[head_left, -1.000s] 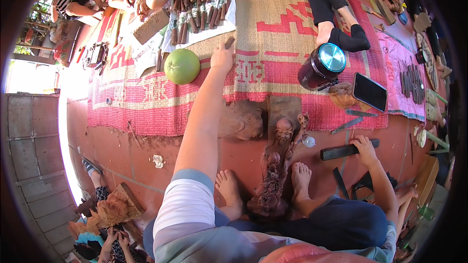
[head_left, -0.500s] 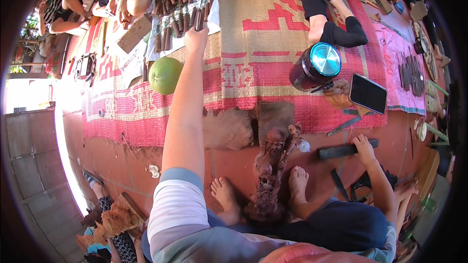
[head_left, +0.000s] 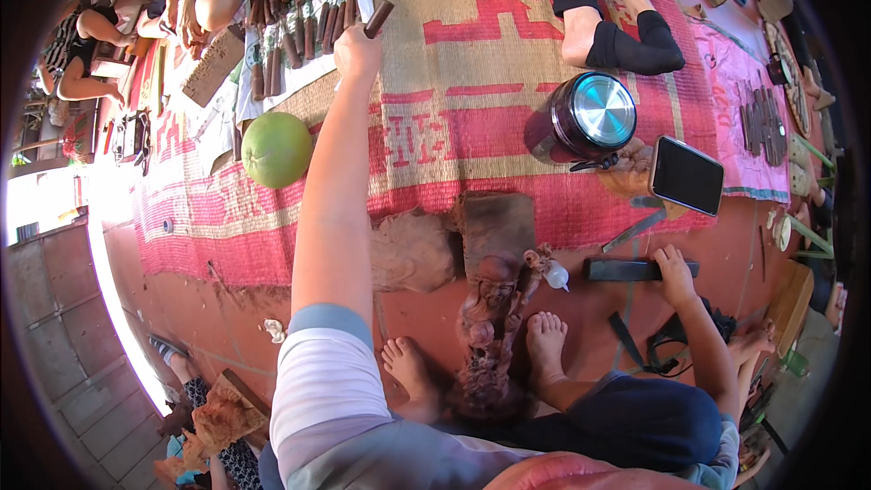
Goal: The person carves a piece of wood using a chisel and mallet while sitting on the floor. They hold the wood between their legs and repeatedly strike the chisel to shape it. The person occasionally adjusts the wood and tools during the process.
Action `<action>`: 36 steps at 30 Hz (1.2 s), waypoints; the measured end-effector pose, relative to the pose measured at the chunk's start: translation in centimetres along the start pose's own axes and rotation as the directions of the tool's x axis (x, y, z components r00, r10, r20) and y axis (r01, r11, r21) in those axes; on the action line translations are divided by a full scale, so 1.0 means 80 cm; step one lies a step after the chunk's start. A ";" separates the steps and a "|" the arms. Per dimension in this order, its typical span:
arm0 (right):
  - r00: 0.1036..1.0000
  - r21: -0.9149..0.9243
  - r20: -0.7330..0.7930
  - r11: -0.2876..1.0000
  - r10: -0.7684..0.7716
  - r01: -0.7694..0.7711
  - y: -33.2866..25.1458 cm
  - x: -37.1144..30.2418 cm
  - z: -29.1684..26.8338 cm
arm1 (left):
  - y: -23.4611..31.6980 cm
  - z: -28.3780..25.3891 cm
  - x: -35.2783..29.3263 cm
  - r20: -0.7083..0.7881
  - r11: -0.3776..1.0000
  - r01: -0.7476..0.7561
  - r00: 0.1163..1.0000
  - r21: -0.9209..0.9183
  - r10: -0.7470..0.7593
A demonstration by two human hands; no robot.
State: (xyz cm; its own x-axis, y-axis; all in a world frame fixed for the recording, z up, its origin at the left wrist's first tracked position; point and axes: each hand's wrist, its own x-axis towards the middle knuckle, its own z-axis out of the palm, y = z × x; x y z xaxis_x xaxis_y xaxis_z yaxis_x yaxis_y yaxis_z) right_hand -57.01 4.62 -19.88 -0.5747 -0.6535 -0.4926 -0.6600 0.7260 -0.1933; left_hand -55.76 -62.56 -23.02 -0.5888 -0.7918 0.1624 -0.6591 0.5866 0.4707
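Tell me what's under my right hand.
Under the right hand is a dark bar on the red floor. Both ends show; the hand hides part between, and the floor directly beneath is covered.

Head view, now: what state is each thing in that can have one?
Left hand: closed around a tool
Held tool: handle end sticking out
Right hand: resting on the block
Block: lying flat
Fruit: whole, uncut
Phone: face up, screen dark
Other tools: laid out on cloth
Mat: spread out
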 end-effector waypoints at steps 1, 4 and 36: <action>1.000 0.001 0.017 1.000 0.022 -0.022 -0.009 0.002 -0.007 | 0.005 -0.014 -0.005 0.079 1.000 0.020 0.997 -0.015 -0.018; 0.999 -0.006 0.039 1.000 0.030 -0.030 -0.013 0.006 -0.006 | -0.001 -0.004 -0.009 0.131 0.995 -0.063 0.990 0.078 0.053; 0.997 -0.002 -0.059 0.998 -0.055 0.055 -0.005 0.012 0.003 | -0.037 -0.042 -0.107 0.311 0.931 -0.286 0.927 0.226 0.209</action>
State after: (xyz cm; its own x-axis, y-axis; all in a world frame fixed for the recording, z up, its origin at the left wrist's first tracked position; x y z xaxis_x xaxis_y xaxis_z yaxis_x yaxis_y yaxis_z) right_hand -57.17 3.79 -20.49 -0.5649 -0.7043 -0.4300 -0.6919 0.6882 -0.2183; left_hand -47.24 -58.11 -22.90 -0.8293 -0.5584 -0.0210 -0.5511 0.8111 0.1961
